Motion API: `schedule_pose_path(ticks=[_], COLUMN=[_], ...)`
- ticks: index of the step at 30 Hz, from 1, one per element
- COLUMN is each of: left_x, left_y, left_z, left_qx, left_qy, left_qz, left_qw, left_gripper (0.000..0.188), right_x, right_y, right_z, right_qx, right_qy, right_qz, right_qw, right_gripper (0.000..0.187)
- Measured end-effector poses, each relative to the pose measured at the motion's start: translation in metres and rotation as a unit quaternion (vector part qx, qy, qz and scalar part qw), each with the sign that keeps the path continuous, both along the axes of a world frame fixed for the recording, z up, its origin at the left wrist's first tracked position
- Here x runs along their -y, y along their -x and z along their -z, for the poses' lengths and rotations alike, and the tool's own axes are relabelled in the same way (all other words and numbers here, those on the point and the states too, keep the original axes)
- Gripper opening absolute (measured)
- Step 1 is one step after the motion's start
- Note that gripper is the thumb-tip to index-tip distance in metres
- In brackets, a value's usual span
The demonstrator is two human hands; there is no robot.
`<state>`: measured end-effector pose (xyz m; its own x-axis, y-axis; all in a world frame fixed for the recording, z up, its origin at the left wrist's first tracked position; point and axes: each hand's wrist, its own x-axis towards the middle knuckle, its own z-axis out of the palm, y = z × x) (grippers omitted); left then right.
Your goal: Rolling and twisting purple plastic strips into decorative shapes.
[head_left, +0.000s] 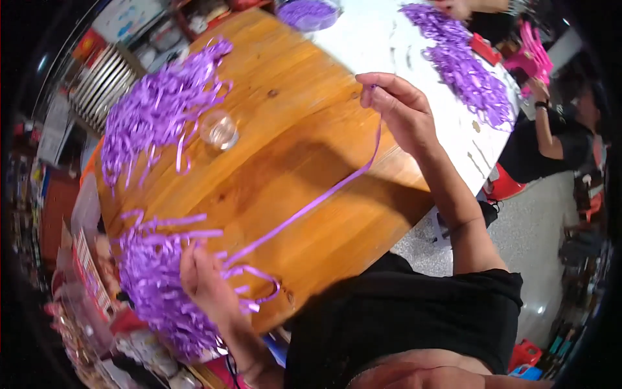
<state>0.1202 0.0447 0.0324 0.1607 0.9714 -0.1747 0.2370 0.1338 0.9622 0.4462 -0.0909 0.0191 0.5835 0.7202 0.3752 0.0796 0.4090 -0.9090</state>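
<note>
A narrow purple ribbon (304, 209) runs slantwise over the wooden table, sagging slightly near its upper end. My right hand (402, 113), raised above the table's right side, pinches that upper end between thumb and fingertips. At the lower left, my left hand (208, 279) is closed at the edge of a heap of purple ribbons (159, 279), with a bit of purple at its fingertips. The long ribbon's lower end disappears beside this hand among the heap's loose strands.
A second ribbon heap (155, 107) and a clear cup (219, 131) stand on the wooden table (278, 84). On the adjoining white table (376, 39) are a tub of purple pieces (308, 14) and more ribbons (463, 71). Another person (551, 129) holds something pink at the right.
</note>
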Motion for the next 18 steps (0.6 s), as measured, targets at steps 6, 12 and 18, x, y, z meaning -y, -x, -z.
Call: schedule_pose_path(ticks=[6,12,18], left_x=[-0.004,0.001,0.001], left_y=[-0.025,-0.03,-0.029], left_z=[0.027,0.034,0.042], left_qx=[0.09,0.171,0.144], left_qy=[-0.175,-0.212,-0.308], left_qz=[0.14,0.182,0.201], left_qw=[0.97,0.945,0.919], left_gripper=[0.014,0.01,0.009], right_x=[-0.021,-0.046,-0.063], right_y=[0.064,0.087,0.105], right_z=[-0.008,-0.004,-0.009], right_qx=[0.202,0.294,0.325], right_qy=[0.075,0.042,0.001], right_qz=[-0.063,-0.138,-0.192], right_qw=[0.974,0.945,0.926], right_gripper=[0.035,0.023,0.015])
